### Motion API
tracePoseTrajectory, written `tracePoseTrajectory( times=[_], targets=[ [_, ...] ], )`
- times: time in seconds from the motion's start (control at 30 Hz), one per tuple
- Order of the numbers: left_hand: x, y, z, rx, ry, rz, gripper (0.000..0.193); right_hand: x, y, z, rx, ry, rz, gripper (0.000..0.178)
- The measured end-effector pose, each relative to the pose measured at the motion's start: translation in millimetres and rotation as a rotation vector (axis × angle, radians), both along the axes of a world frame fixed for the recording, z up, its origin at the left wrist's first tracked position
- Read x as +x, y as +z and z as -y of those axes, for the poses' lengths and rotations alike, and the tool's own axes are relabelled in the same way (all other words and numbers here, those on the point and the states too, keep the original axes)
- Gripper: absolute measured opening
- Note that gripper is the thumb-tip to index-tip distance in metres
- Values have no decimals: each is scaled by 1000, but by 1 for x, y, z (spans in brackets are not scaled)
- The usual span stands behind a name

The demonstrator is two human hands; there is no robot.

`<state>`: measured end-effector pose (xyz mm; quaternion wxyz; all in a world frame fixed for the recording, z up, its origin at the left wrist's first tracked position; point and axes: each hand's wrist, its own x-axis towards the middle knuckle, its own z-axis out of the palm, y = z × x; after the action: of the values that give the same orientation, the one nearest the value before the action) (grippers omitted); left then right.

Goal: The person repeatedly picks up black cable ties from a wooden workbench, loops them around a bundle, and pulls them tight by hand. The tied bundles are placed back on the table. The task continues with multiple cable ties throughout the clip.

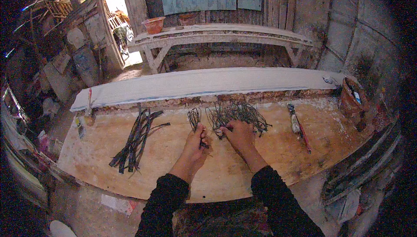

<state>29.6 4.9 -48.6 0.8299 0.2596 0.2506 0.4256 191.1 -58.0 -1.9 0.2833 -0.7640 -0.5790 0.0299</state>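
"What's gathered?"

"One small bundle of thin black looped strands (195,118), clamped in the fingers of the left hand (197,141). A tangled black heap (243,112) on the pale wooden worktop (230,176) seems ungathered."

"And the right hand (240,136)?"

"At the heap; I can't tell whether its fingers grip."

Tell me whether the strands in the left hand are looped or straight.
Looped: the thin dark strands curve back on themselves beyond the left hand.
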Motion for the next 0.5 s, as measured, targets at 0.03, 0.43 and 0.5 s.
tracePoseTrajectory(
  times=[0.03, 0.43, 0.5],
  targets=[
    [1, 0, 0, 1, -16, 16, 27, 1, 0, 1, -7, -11, 0, 27],
    [2, 6, 5, 12, 63, 0, 30, 5, -9, -3, 297, -1, -312, 15],
    [2, 5, 4, 13, 91, 1, 30, 2, -6, -2, 370, 53, -453, 14]
  ],
)
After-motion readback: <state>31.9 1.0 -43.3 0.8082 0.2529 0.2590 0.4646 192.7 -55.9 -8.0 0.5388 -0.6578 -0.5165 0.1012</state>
